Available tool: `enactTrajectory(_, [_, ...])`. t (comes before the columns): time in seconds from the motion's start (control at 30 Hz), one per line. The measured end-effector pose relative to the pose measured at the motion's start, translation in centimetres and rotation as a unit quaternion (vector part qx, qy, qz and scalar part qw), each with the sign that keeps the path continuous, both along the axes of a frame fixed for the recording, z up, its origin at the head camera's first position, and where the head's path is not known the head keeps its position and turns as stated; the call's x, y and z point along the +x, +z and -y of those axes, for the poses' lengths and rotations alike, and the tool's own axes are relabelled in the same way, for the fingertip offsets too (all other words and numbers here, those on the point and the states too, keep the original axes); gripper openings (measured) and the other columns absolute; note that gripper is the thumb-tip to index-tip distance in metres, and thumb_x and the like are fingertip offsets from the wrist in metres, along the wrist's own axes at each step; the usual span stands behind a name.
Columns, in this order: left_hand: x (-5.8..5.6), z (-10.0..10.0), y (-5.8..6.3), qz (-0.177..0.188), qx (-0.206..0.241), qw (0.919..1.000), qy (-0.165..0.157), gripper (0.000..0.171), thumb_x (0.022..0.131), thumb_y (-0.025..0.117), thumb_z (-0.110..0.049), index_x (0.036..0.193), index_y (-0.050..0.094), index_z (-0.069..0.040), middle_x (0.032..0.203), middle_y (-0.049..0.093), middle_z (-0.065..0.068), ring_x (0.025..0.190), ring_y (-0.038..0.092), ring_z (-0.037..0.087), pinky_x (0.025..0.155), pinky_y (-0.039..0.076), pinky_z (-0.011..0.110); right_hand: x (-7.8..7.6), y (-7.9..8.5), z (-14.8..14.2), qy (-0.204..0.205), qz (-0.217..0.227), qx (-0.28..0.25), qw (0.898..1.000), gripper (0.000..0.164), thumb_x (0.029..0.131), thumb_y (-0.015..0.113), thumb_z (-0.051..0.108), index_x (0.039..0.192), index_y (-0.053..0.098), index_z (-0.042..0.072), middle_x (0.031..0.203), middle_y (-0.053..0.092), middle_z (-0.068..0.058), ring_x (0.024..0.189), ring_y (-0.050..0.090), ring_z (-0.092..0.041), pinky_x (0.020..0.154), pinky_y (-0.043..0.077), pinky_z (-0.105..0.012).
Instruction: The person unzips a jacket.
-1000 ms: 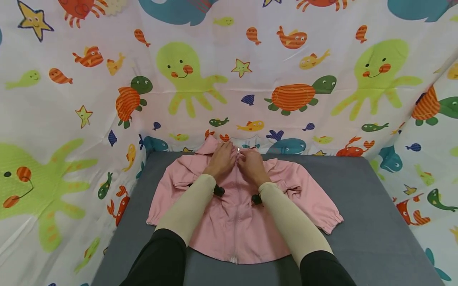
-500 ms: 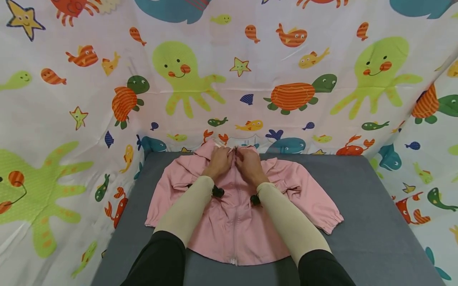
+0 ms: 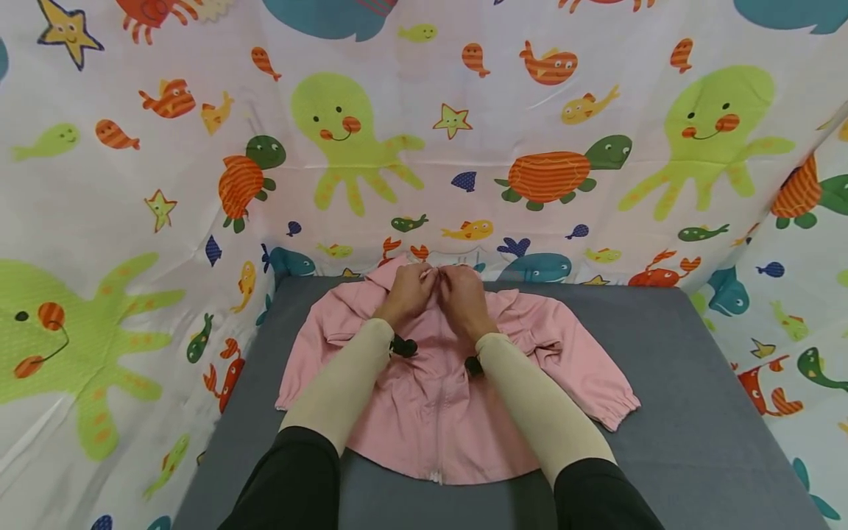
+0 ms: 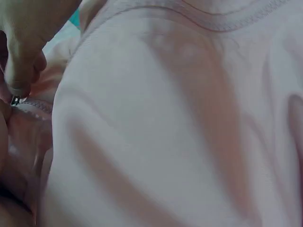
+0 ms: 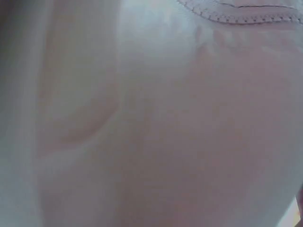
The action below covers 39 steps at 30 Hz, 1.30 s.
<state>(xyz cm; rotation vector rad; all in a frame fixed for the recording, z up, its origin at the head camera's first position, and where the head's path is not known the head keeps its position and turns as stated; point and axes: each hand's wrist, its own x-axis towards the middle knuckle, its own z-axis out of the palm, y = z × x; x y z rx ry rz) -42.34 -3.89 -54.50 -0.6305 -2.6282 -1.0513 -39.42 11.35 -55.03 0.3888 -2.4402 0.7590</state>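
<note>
A pink hooded jacket lies spread front side up, its sleeves out to both sides. Its zipper runs down the middle and is closed below the hands. At the collar, my left hand pinches the pink cloth left of the zipper top. Close beside it, my right hand has curled fingers at the zipper's upper end. In the left wrist view, fingertips press together around a small metal zipper pull. Smooth pink cloth fills the right wrist view, with a stitched seam along its top.
The jacket rests on a grey tabletop. Behind and at both sides hangs a white curtain printed with sea animals. The collar lies near the table's back edge. Small black pieces sit at the wrists.
My left fingers, spread over the collar earlier, are now bent and pinching beside the zipper. The zipper pull, visible between the hands before, is now covered in the head view.
</note>
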Motion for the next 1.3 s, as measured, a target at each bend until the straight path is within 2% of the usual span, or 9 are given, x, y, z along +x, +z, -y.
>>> enactTrajectory(0.13, [0.0, 0.0, 1.0, -0.007, 0.035, 0.9993, 0.007, 0.028, 0.104, 0.052, -0.028, 0.087, 0.069, -0.013, 0.073, 0.063, 0.004, 0.066, 0.058, 0.020, 0.063, 0.046, 0.035, 0.1, 0.5, 0.2, 0.000, -0.040, -0.014, 0.999, 0.015, 0.099, 0.059, 0.016, 0.103, 0.070, 0.007, 0.096, 0.065, -0.011, 0.093, 0.062, -0.031, 0.085, 0.050, -0.044])
enactTrajectory(0.27, [-0.2, 0.1, 1.8, -0.034, 0.054, 0.9968, 0.047, 0.032, 0.103, 0.053, -0.025, 0.077, 0.063, -0.008, 0.069, 0.059, 0.009, 0.069, 0.059, 0.025, 0.073, 0.049, 0.040, 1.3, 1.3, 0.4, 0.029, -0.047, 0.015, 0.998, 0.012, 0.099, 0.059, 0.015, 0.101, 0.066, 0.005, 0.096, 0.063, -0.012, 0.092, 0.062, -0.031, 0.085, 0.051, -0.044])
enactTrajectory(0.37, [-0.2, 0.2, 2.6, -0.044, 0.072, 0.9934, 0.077, 0.027, 0.101, 0.056, -0.023, 0.081, 0.066, -0.008, 0.076, 0.065, 0.009, 0.078, 0.064, 0.024, 0.077, 0.051, 0.039, 3.2, 1.7, 0.4, 0.060, -0.013, 0.067, 0.996, 0.010, 0.100, 0.059, 0.014, 0.101, 0.065, 0.006, 0.095, 0.062, -0.011, 0.091, 0.063, -0.029, 0.084, 0.052, -0.044])
enactTrajectory(0.4, [-0.1, 0.2, 2.9, -0.042, 0.078, 0.9924, 0.085, 0.026, 0.101, 0.057, -0.023, 0.083, 0.067, -0.009, 0.078, 0.066, 0.008, 0.080, 0.065, 0.024, 0.073, 0.050, 0.038, 4.0, 1.8, 0.3, 0.070, 0.001, 0.082, 0.994, 0.010, 0.100, 0.059, 0.014, 0.101, 0.064, 0.006, 0.094, 0.062, -0.010, 0.091, 0.063, -0.029, 0.083, 0.053, -0.043])
enactTrajectory(0.53, [-0.5, 0.3, 4.5, -0.046, 0.083, 0.9911, 0.094, 0.023, 0.101, 0.057, -0.021, 0.086, 0.070, -0.010, 0.079, 0.069, 0.007, 0.082, 0.066, 0.024, 0.072, 0.050, 0.036, 7.0, 2.0, 0.2, 0.089, 0.032, 0.134, 0.987, 0.008, 0.100, 0.060, 0.013, 0.102, 0.064, 0.007, 0.093, 0.060, -0.009, 0.088, 0.062, -0.027, 0.078, 0.054, -0.041])
enactTrajectory(0.67, [-1.0, 0.6, 6.4, -0.056, 0.066, 0.9916, 0.097, 0.028, 0.101, 0.056, -0.021, 0.077, 0.063, -0.008, 0.070, 0.063, 0.009, 0.078, 0.065, 0.029, 0.070, 0.049, 0.039, 9.6, 2.5, 0.4, 0.095, 0.028, 0.151, 0.984, 0.005, 0.096, 0.064, 0.006, 0.101, 0.064, 0.007, 0.092, 0.060, -0.010, 0.086, 0.062, -0.028, 0.074, 0.055, -0.042])
enactTrajectory(0.97, [-2.2, 1.8, 9.8, -0.093, 0.060, 0.9889, 0.099, 0.023, 0.098, 0.059, -0.015, 0.082, 0.071, -0.004, 0.077, 0.071, 0.012, 0.080, 0.069, 0.031, 0.076, 0.052, 0.042, 14.6, 2.0, 0.9, 0.102, 0.001, 0.200, 0.974, 0.005, 0.097, 0.062, 0.007, 0.101, 0.064, 0.007, 0.087, 0.057, -0.008, 0.082, 0.060, -0.024, 0.070, 0.054, -0.037])
enactTrajectory(1.13, [-2.6, 1.9, 11.2, -0.089, 0.073, 0.9867, 0.114, 0.021, 0.098, 0.061, -0.016, 0.085, 0.073, -0.004, 0.083, 0.074, 0.012, 0.087, 0.070, 0.033, 0.079, 0.053, 0.041, 17.8, 1.9, 1.0, 0.139, -0.025, 0.223, 0.964, 0.007, 0.092, 0.068, 0.005, 0.098, 0.064, 0.005, 0.083, 0.055, -0.006, 0.075, 0.057, -0.021, 0.064, 0.052, -0.033])
enactTrajectory(1.3, [-3.1, 2.1, 12.6, -0.100, 0.064, 0.9867, 0.111, 0.025, 0.099, 0.058, -0.018, 0.082, 0.071, -0.004, 0.082, 0.073, 0.013, 0.088, 0.070, 0.033, 0.080, 0.052, 0.042, 20.9, 1.6, 1.6, 0.180, -0.049, 0.237, 0.953, 0.007, 0.090, 0.066, 0.004, 0.092, 0.062, 0.008, 0.083, 0.055, -0.003, 0.075, 0.055, -0.018, 0.067, 0.051, -0.031])
